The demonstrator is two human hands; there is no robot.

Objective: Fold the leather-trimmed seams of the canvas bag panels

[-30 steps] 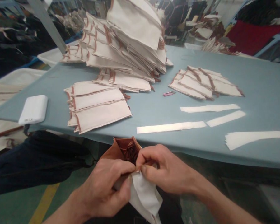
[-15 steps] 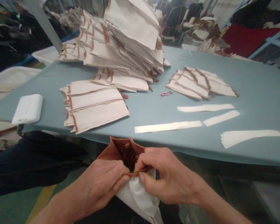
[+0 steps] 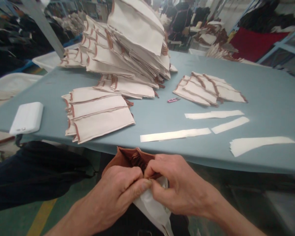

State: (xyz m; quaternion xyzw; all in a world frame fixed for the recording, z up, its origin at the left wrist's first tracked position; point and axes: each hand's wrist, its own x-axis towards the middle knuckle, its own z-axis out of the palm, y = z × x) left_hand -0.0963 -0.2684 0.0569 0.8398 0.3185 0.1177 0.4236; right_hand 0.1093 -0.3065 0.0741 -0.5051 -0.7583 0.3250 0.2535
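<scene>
A cloth bag [image 3: 121, 158], brown inside and cream outside, is between my hands below the table's front edge. Its mouth faces up and shows dark brown gathered material inside. My left hand [image 3: 118, 190] pinches the near rim, its thumb laid along the top. Right against it, my right hand [image 3: 174, 183] grips the same rim between thumb and fingers. The fingertips meet and hide the exact spot they hold. Cream cloth [image 3: 157, 211] hangs down beneath them.
The blue-green table [image 3: 157, 114] bears a tall stack of cream pieces with brown edging [image 3: 135, 49], a smaller stack [image 3: 100, 114], a fanned pile [image 3: 208, 88], pink thread snips [image 3: 173, 100], pale strips [image 3: 175, 134] and a white device [image 3: 27, 118]. A dark-clothed leg [image 3: 39, 173] is at left.
My left hand has slid right along the rim until its thumb meets my right fingers. Both hands still hold the bag. The camera view has shifted slightly.
</scene>
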